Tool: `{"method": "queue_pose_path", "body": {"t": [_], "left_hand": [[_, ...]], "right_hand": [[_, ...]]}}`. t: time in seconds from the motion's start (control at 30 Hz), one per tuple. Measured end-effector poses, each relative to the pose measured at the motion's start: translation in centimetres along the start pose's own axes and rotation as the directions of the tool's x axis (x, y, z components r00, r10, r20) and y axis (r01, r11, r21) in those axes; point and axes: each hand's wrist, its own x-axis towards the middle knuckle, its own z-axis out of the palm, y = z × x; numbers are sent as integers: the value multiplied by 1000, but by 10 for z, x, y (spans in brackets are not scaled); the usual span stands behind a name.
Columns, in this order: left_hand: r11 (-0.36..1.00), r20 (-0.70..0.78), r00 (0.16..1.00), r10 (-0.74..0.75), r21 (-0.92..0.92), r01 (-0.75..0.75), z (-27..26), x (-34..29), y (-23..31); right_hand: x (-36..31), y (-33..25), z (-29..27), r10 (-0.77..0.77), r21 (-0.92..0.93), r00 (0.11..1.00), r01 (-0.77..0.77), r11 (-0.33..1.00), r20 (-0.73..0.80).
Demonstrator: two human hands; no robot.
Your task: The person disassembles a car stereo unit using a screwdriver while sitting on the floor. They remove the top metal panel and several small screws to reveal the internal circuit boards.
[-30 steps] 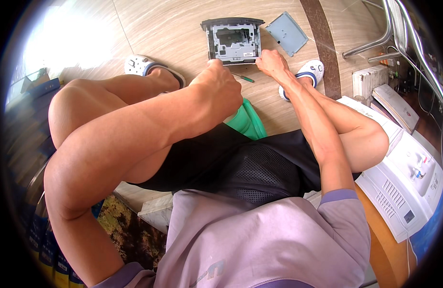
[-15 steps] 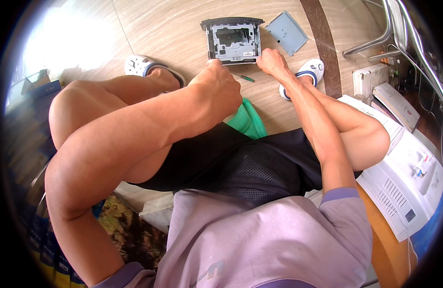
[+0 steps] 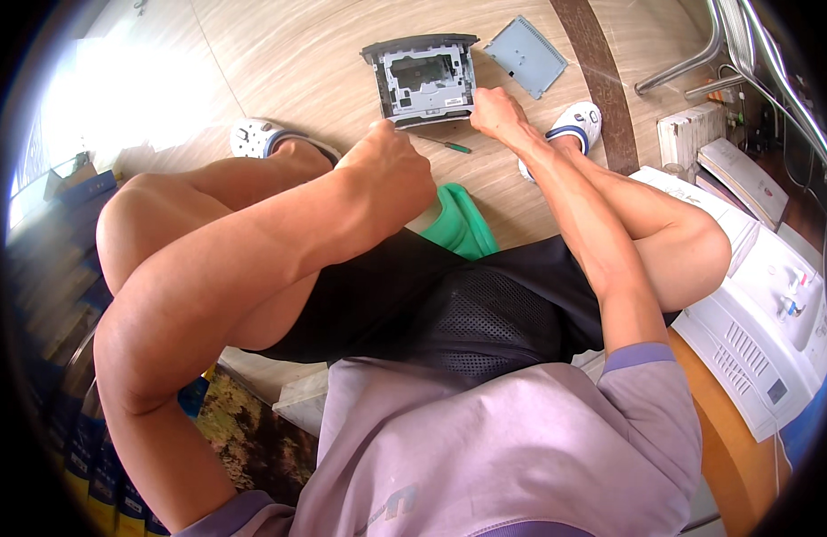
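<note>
An opened box-shaped electronic unit (image 3: pixel 442 97) with a black front panel and a pale metal inside lies before me, its black panel on the far side. My left hand (image 3: pixel 388 170) is closed at its near left corner, the thumb against the edge. At the near right corner, my right hand (image 3: pixel 499 113) is closed with the fingers curled on the edge. The undersides of both grips are hidden. Just nearer than the unit, a screwdriver (image 3: pixel 456 147) with a green handle rests on the floor. A flat blue-grey metal cover (image 3: pixel 526 57) lies to the right of the unit.
Between my knees shows a green plastic thing (image 3: pixel 465 222). My feet in white clogs (image 3: pixel 576 125) flank the work. At right stand a chair's chrome legs (image 3: pixel 686 64), a white box (image 3: pixel 686 136) and a white water dispenser (image 3: pixel 745 331). Bright glare covers the floor at far left.
The unit has turned slightly and shifted a little left, with both hands staying at its near corners. The whole view has moved slightly as well.
</note>
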Motion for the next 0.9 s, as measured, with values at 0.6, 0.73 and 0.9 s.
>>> {"method": "queue_pose_path", "body": {"t": [0.6,0.73,0.9], "left_hand": [[995,85,996,-14,95,6,-13,-7,1],[994,-5,1000,-21,108,22,-1,1,3],[995,-72,997,-21,97,28,2,4,2]], "right_hand": [[-6,-3,1,87,100,996,-85,991,-9],[-2,5,7,107,139,993,-99,985,-48],[1,6,5,108,133,993,-99,986,-57]]}}
